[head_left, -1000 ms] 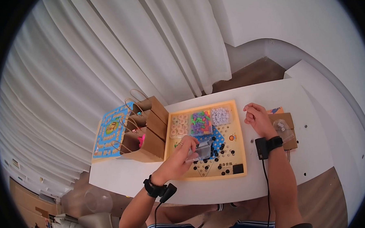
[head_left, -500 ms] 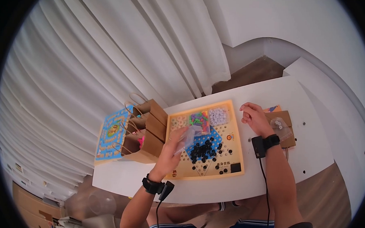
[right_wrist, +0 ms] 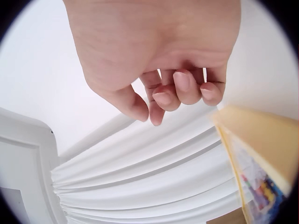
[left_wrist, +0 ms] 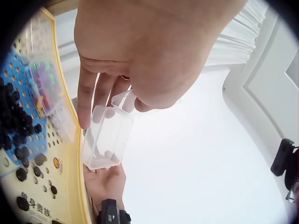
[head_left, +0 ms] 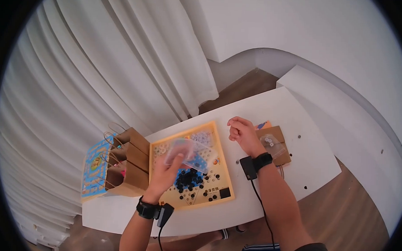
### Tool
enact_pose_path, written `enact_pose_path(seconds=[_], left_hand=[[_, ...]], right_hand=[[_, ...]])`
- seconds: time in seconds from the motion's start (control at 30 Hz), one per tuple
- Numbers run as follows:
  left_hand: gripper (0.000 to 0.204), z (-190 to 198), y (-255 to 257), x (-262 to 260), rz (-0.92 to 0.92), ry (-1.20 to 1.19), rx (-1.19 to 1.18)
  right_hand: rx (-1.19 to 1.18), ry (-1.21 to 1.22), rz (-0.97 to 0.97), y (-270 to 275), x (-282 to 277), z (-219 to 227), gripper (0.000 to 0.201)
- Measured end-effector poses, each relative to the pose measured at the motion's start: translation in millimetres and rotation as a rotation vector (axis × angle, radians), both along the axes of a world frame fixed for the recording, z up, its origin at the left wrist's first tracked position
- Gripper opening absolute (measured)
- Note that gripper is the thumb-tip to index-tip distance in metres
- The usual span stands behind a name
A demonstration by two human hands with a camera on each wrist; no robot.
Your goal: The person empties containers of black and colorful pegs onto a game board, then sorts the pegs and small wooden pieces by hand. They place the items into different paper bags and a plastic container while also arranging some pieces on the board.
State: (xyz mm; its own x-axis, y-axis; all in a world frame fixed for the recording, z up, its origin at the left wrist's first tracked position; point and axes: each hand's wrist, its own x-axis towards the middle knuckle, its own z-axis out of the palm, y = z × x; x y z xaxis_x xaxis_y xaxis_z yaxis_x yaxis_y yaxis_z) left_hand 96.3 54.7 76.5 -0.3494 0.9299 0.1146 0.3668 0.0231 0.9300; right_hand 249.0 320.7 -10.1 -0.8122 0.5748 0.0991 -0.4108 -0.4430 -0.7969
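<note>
White worktop [head_left: 298,147] carries everything, and the yellow game board [head_left: 216,189] in its middle is the landmark for the places below. Behind the board hangs a long white curtain [head_left: 100,63]. At the left edge of the board stand three brown paper bags [head_left: 134,160], and further left of them lies a blue board game [head_left: 93,168]. At the right edge of the board lies a flat brown card [head_left: 281,142] with a small clear bag on it.

On the board, the blue star field in the centre holds a heap of black pegs [head_left: 187,178], with some more scattered toward the near edge. Small clear trays with coloured pieces sit along the far edge.

The left hand [head_left: 163,175] is above the board's centre, and its grip is closed around a clear plastic box [head_left: 188,153]: the left wrist view shows the fingers [left_wrist: 86,100] along one side of the box [left_wrist: 105,137] and the thumb on the other. The box is lifted off the board and tilted, its long axis runs across the board from left to right, and its free end points to the right hand. It lies just over the black heap, so the left hand is clearly the nearer one to the pegs.

The right hand [head_left: 242,132] rests at the far right corner of the board; its fingers [right_wrist: 180,91] are loosely curled and grasp nothing
</note>
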Motion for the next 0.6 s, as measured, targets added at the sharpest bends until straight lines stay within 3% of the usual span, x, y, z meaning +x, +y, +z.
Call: enact_pose_path(seconds=[0.07, 0.13, 0.17, 0.3, 0.37, 0.43, 0.53, 0.6], left_hand=[[0.032, 0.2, 26.2, 16.4, 0.000, -0.003, 0.055], [0.032, -1.2, 52.6, 22.3, -0.137, 0.214, 0.032], [0.032, -5.7, 66.9, 24.8, -0.136, 0.214, 0.038], [0.034, -8.1, 109.9, 46.1, -0.195, 0.328, -0.166], [0.036, -6.1, 111.8, 46.4, -0.185, 0.417, -0.295], [0.038, -13.1, 108.4, 35.2, -0.190, 0.426, -0.070], [0.036, -9.1, 81.1, -0.4, -0.067, 0.404, -0.001], [0.035, -11.9, 58.0, -33.0, -0.017, 0.335, -0.109]], right_hand=[[-0.071, 0.107, -0.110, 1.6, 6.5, 12.2, 0.015], [-0.067, 0.181, -0.173, 5.9, 19.2, 22.9, 0.015], [-0.070, 0.256, -0.234, 10.2, 25.9, 25.4, 0.015], [-0.123, 0.359, -0.332, 35.2, 54.8, 17.1, 0.014], [-0.215, 0.428, -0.420, 42.5, 61.8, 11.0, 0.013], [-0.228, 0.451, -0.419, 46.9, 62.9, 6.4, 0.012], [-0.261, 0.463, -0.414, 47.9, 61.6, 1.1, 0.011], [-0.243, 0.442, -0.399, 46.6, 59.2, 1.4, 0.011]])
